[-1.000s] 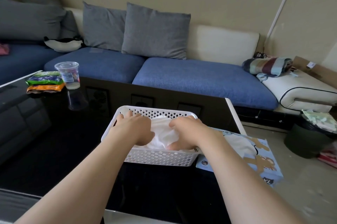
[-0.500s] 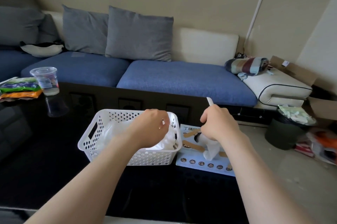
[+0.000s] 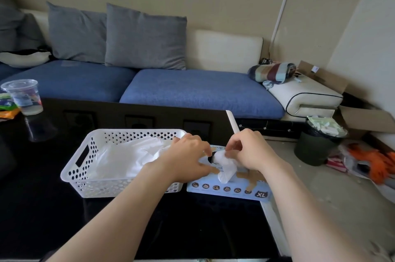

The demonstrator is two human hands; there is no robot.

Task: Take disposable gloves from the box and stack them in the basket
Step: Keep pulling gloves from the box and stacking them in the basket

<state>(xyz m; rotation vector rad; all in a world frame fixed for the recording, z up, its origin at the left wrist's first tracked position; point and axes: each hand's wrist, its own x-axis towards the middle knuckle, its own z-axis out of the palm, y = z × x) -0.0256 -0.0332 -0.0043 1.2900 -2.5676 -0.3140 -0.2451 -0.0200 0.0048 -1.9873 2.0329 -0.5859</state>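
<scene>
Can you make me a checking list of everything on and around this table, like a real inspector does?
Surface: black shiny table.
Job's things: white basket with gloves piled inside; blue box right beside it; one glove sticking out of the box.
Clutter: plastic cup and snack packets at the far left.
Hands: right hand pinches the glove; left hand lies on the box beside it, grip unclear.
Cables: nothing seen.
Surroundings: blue sofa with grey cushions; full bin on the floor.
</scene>
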